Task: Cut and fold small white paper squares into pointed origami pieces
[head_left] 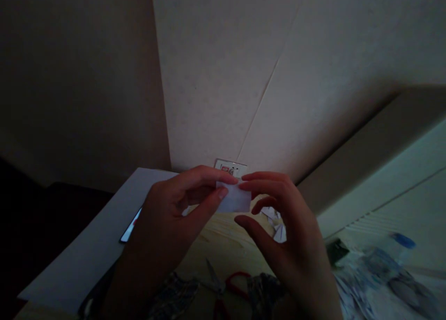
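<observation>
A small white piece of paper (235, 200) is pinched between the thumb and index finger of my left hand (181, 208). My right hand (285, 218) is at the paper's right side, with fingertips at its upper edge. The right thumb is spread away below the paper, so this hand is open. Under my wrists, red-handled scissors (238, 285) lie on the wooden table (230, 238) with their blades apart, partly hidden by my sleeves.
A large white sheet (87, 236) covers the table's left side, with a phone (130, 227) partly behind my left hand. Folded paper pieces (278, 225) lie beyond my right hand. A wall socket (230, 166) is straight ahead. At right are a blue-capped clear bottle (386, 255) and clutter.
</observation>
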The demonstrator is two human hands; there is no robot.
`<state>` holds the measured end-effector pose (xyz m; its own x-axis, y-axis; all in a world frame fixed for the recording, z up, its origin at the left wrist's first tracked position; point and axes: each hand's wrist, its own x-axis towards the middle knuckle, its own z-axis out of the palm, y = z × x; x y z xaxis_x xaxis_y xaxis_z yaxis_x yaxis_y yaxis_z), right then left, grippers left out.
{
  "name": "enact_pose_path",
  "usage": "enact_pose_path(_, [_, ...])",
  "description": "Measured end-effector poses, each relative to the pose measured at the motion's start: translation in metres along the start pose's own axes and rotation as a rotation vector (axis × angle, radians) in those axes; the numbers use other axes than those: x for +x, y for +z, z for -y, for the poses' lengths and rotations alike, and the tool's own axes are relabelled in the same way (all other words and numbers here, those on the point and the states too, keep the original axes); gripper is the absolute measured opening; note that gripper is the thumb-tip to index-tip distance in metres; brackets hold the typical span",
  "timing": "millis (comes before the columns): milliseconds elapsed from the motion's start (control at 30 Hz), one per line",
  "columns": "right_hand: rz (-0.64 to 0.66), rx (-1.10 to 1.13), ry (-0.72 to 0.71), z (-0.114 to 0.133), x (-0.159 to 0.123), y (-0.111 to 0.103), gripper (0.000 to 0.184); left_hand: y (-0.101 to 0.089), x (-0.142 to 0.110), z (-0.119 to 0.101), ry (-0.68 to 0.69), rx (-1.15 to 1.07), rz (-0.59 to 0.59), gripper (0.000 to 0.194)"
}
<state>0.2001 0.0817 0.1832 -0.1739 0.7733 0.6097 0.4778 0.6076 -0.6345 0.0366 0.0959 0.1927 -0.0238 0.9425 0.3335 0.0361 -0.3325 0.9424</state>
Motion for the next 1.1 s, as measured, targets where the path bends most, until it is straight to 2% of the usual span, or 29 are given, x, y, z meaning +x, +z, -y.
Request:
enact_pose_path(167, [-0.013, -0.033, -0.035, 0.0002, -0.0006, -0.0002, 0.030, -0.0030, 0.0015, -0.0033, 0.012, 0.054, 0.052, 0.018])
enact_pose_path(267, [-0.020, -0.062, -0.044, -0.0001, -0.0003, -0.0012, 0.025, -0.0041, 0.0020, -0.0026, 0.023, 0.082, 0.040, 0.017])
enact_pose_path(433, [0.026, -0.115, -0.069, -0.0013, -0.0024, -0.0034, 0.028, -0.0052, 0.0021, 0.0003, -0.009, 0.074, 0.051, 0.016])
enact_pose_path(733, [0.034, -0.144, -0.125, 0.0010, -0.0027, -0.0047, 0.017, -0.0076, 0.0039, 0.0014, 0.019, 0.077, 0.047, 0.019])
enact_pose_path(867, [0.003, -0.160, -0.133, 0.0015, -0.0021, -0.0042, 0.011, -0.0075, 0.0025, 0.0011, 0.012, 0.045, 0.069, 0.021])
enact_pose_path(1100, [-0.047, -0.130, -0.124, 0.0022, -0.0016, -0.0046, 0.008, 0.0015, -0.0023, 0.0003, -0.024, -0.059, 0.032, 0.019])
